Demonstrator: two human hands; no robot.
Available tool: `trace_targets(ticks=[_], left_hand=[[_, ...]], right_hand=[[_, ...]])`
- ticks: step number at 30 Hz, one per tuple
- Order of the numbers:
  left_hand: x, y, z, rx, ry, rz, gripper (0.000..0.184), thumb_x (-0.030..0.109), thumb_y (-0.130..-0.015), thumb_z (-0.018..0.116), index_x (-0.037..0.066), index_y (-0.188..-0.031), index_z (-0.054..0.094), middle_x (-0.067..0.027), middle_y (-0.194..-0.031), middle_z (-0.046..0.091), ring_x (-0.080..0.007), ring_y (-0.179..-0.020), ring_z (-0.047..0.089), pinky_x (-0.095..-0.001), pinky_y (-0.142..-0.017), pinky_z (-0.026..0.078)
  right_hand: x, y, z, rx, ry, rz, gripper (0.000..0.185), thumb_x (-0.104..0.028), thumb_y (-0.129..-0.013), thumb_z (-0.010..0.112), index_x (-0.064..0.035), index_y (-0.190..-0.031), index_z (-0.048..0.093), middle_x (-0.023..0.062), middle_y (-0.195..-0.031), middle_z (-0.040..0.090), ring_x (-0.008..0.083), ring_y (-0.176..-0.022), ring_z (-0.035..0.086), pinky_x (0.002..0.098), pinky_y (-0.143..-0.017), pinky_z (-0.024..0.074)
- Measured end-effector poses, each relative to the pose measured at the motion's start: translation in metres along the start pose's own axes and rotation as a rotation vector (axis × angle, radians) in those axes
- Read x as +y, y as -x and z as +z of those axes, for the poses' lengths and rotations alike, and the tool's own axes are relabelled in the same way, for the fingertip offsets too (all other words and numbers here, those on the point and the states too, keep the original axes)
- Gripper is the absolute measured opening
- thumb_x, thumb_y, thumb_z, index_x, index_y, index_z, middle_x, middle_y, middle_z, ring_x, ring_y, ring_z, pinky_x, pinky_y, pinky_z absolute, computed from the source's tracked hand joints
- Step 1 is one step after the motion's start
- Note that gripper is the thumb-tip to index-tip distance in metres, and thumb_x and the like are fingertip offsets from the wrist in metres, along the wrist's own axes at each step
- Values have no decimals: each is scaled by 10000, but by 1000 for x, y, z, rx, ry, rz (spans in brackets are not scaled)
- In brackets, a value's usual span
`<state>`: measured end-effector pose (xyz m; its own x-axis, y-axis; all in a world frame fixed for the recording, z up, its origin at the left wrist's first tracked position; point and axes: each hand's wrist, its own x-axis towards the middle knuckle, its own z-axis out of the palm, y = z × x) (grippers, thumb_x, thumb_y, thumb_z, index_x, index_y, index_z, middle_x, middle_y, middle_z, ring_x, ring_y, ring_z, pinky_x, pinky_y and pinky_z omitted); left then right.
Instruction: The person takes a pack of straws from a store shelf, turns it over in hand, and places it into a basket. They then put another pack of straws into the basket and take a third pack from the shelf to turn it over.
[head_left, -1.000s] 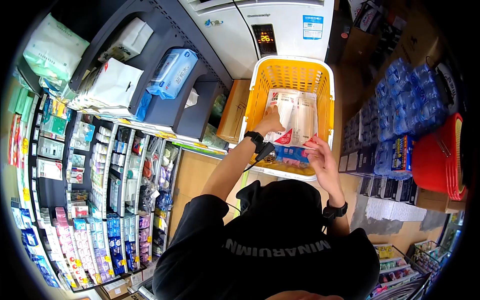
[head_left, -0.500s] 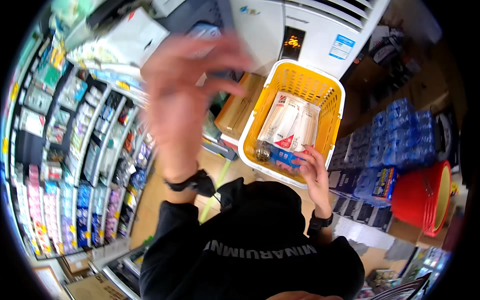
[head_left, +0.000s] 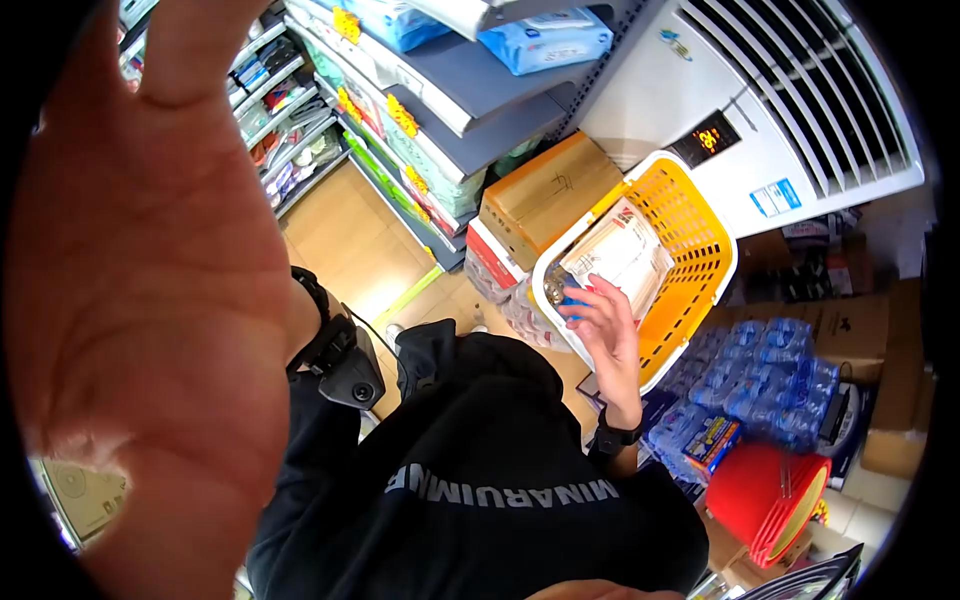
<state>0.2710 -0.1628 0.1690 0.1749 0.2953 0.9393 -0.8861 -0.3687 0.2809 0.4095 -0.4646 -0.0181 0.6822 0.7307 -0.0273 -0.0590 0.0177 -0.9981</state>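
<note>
My left hand (head_left: 165, 270) fills the left side of the head view, its palm very close to the camera. Its fingers are stretched out and partly cut off by the frame; nothing is in it. Over the near edge of a yellow plastic basket (head_left: 706, 262) with a white rim, my right hand (head_left: 612, 345) is held with fingers apart, holding nothing. Inside the basket lie white printed packets (head_left: 622, 250). A small shiny round item (head_left: 554, 292) and a blue pack (head_left: 574, 300) are beside them, partly hidden by my right hand.
Behind the basket stands a white air conditioner (head_left: 640, 90). A cardboard box (head_left: 550, 195) is left of it, near shelves (head_left: 470, 130) carrying blue wipe packs (head_left: 548, 40). Shrink-wrapped bottles (head_left: 770, 375) and stacked red buckets (head_left: 760, 500) are at right.
My left hand has come much closer to the camera, toward the left. The view has turned, so the basket appears farther right. My right hand stays over the basket's near edge.
</note>
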Motion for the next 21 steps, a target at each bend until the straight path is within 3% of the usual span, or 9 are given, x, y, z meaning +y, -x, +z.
trace_targets(ticks=[21], left_hand=[[92, -27, -117, 82, -339, 85, 743, 575, -961, 456, 17, -1442, 365, -357, -1456, 304, -442, -1273, 482, -471, -951, 529]], right_hand=[[-12, -73, 146, -372, 8, 17, 529, -12, -950, 529, -6, -1447, 347, 163, -1330, 559, 203, -1138, 600, 297, -935, 468]])
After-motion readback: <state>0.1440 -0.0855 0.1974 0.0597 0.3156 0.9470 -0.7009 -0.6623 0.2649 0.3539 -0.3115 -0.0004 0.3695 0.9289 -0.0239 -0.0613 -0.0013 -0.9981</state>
